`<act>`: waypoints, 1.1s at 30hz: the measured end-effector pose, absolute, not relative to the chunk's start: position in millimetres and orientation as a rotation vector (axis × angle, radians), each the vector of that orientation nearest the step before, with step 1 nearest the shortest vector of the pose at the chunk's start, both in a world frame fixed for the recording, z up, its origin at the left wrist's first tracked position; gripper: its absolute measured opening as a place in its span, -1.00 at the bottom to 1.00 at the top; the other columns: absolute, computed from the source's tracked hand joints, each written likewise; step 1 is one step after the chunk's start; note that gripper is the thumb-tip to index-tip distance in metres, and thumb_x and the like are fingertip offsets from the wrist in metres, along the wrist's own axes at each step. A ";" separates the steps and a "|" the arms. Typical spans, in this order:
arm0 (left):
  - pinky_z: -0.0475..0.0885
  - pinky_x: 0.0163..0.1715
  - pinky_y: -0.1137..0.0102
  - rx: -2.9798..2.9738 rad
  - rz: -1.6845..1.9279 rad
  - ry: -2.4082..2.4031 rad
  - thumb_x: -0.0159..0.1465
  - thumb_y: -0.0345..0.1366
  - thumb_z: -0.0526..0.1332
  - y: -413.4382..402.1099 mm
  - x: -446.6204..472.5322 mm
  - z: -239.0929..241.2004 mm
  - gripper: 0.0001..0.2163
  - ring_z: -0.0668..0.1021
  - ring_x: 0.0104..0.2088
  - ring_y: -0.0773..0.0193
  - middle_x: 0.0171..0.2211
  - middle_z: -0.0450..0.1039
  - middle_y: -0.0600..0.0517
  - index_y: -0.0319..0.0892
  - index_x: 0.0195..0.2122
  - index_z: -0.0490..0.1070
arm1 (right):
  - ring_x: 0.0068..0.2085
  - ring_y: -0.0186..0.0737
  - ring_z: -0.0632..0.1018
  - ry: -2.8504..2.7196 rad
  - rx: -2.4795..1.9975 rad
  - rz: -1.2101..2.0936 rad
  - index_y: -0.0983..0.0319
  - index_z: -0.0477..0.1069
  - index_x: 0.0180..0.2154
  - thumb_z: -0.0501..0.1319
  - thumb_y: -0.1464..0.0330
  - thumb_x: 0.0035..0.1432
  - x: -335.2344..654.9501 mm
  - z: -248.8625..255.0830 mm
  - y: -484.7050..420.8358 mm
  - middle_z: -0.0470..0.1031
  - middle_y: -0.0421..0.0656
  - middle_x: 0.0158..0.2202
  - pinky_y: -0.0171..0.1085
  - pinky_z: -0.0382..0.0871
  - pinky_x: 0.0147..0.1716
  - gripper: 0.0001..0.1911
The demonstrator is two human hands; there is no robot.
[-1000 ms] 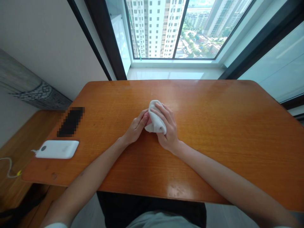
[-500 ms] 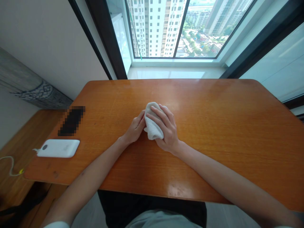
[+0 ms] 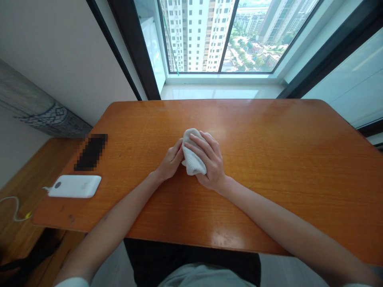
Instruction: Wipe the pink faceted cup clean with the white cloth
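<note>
Over the middle of the wooden table [image 3: 269, 159], one white cloth [image 3: 193, 164], bunched, sat between your left hand [image 3: 171, 160] and your right hand [image 3: 212, 164]. Right fingers: these curved over the cloth and held it. Left fingers: these met the cloth's left edge, tips hidden; whether they gripped it could not be told. Toward the table's left end lay one white flat device [image 3: 76, 186] with a cable [image 3: 46, 188], and just beyond it one dark item [image 3: 90, 152], blurred.

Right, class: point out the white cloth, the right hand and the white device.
White cloth [image 3: 193, 164]: head view, its lower part.
Right hand [image 3: 213, 164]: head view, back of the hand.
White device [image 3: 76, 186]: head view, its top face.
</note>
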State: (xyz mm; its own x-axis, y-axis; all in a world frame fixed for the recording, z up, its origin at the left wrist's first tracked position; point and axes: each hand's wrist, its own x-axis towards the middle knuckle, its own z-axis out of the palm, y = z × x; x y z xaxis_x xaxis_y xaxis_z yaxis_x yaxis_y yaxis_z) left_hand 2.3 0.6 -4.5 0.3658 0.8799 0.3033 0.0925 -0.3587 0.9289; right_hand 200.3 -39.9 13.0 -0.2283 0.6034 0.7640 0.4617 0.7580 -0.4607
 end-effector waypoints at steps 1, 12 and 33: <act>0.48 -0.28 0.39 1.723 1.091 0.869 0.60 0.17 0.08 0.4 2.5 -4.1 -0.47 0.53 -0.34 0.28 -0.22 0.64 0.02 -0.20 0.19 0.52 | 0.52 0.21 0.38 -1.838 -0.827 0.193 0.04 0.49 0.37 0.11 0.01 0.54 199.6 12.1 -39.0 0.47 -0.04 0.46 0.30 0.20 0.54 -0.46; 0.56 -0.04 0.34 1.750 1.066 0.899 0.61 0.15 0.07 -0.6 3.5 2.4 -0.46 0.67 -0.12 0.16 -0.06 0.70 -0.04 -0.18 0.31 0.46 | 0.48 0.19 0.43 -1.715 -0.875 0.306 0.09 0.53 0.32 0.10 -0.02 0.55 199.2 10.7 -36.3 0.50 0.00 0.43 0.28 0.24 0.53 -0.45; 0.53 0.11 0.31 1.778 1.062 0.874 0.60 0.16 0.08 -1.6 4.0 6.6 -0.46 0.65 0.04 0.13 0.12 0.66 -0.08 -0.17 0.32 0.44 | 0.09 0.07 0.71 -1.366 -1.143 0.565 0.10 0.61 0.15 0.05 -0.07 0.57 195.2 2.5 -30.1 0.72 -0.03 0.04 0.09 0.64 0.14 -0.47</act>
State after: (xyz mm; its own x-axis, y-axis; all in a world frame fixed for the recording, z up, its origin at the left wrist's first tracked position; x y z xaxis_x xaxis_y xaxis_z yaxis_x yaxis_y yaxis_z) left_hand 4.0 -1.6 6.6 0.3911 0.8684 0.3048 0.1320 -0.3807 0.9153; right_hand 195.2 -30.1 2.5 0.1905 0.8674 0.4596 0.2893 0.3978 -0.8707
